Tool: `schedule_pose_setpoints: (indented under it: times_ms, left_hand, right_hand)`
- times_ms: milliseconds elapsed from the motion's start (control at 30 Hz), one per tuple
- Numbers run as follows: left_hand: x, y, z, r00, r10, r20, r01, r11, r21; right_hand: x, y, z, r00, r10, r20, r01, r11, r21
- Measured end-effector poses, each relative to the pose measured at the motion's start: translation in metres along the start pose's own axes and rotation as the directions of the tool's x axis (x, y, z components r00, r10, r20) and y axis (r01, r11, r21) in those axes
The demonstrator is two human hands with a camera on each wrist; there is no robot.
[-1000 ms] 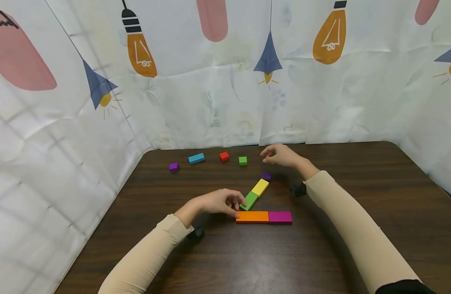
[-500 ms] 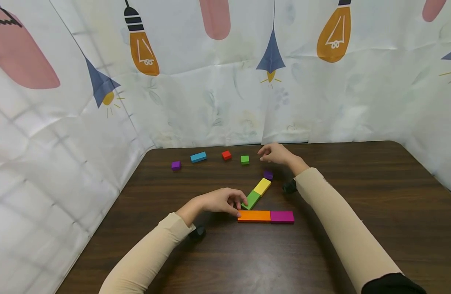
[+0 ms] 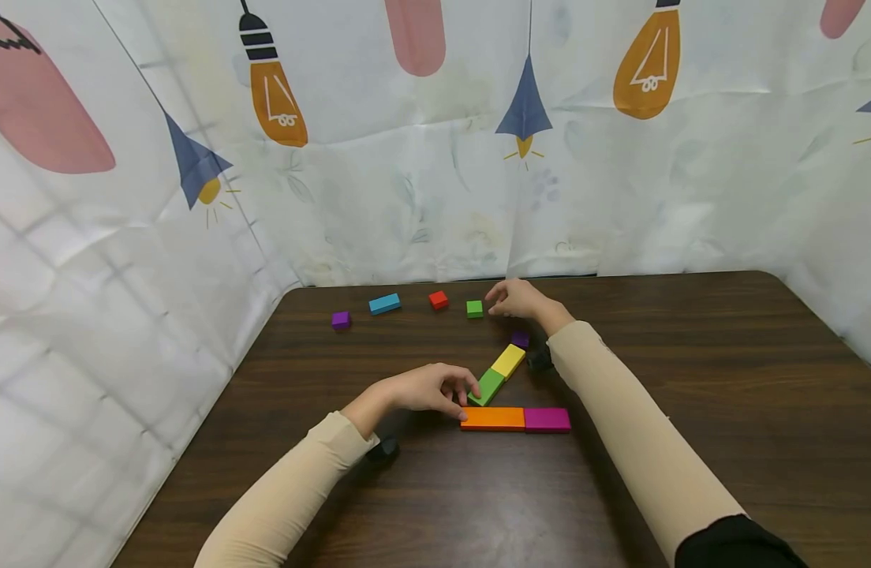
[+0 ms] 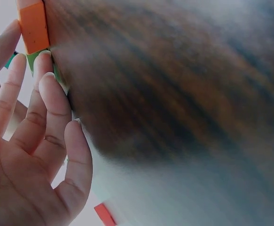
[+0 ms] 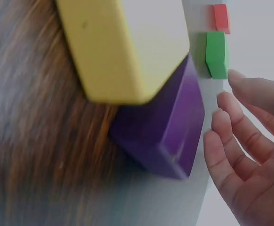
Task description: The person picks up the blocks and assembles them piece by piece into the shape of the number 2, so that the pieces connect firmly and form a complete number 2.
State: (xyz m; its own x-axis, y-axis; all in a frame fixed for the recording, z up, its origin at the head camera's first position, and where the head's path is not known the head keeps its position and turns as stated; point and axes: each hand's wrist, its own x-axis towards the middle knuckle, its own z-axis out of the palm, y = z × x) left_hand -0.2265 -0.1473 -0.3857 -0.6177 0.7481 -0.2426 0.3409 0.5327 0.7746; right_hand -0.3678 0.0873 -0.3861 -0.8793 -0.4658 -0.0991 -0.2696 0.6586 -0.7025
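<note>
My left hand (image 3: 424, 388) rests at the left end of two lines of blocks. Its thumb touches the end of the orange block (image 3: 495, 419), and its fingertips lie on the long green block (image 3: 487, 386). A magenta block (image 3: 547, 420) continues the orange one. Beyond the green block, the yellow block (image 3: 509, 361) and a dark purple block (image 3: 521, 339) run up and to the right. With fingers loosely bent and holding nothing, my right hand (image 3: 524, 303) hovers just right of a small green block (image 3: 474, 309); in the right wrist view its thumb overlaps near that green block (image 5: 216, 55).
Along the far side of the brown table (image 3: 421, 505) lie a red block (image 3: 439, 300), a blue block (image 3: 384, 304) and a purple block (image 3: 341, 320). A printed white curtain (image 3: 407, 197) hangs behind the table's far edge.
My right hand has moved left, closer to the small green block. My left hand keeps its place on the orange and green blocks. The camera view has shifted slightly.
</note>
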Motion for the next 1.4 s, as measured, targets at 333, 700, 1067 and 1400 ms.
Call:
schedule_pose_setpoints:
  times_ms: [333, 700, 1067, 1400]
  left_hand:
    - [0.0, -0.001, 0.001, 1.0, -0.012, -0.006, 0.012, 1.0, -0.006]
    - [-0.001, -0.001, 0.0, 1.0, -0.017, -0.005, 0.017, 1.0, 0.009]
    - [0.002, -0.002, 0.001, 1.0, -0.024, -0.012, 0.024, 1.0, 0.011]
    - [0.0, 0.0, 0.0, 1.0, -0.022, -0.003, 0.022, 1.0, 0.003]
  right_hand:
    - [0.007, -0.011, 0.007, 1.0, 0.017, -0.025, -0.018, 0.999, -0.031]
    - [0.01, -0.024, 0.015, 0.999, 0.048, 0.015, -0.045, 0.985, -0.168]
    - [0.015, -0.026, 0.018, 0.996, 0.085, -0.02, -0.088, 0.967, -0.239]
    - [0.013, -0.026, 0.02, 0.996, 0.085, -0.025, -0.088, 0.97, -0.228]
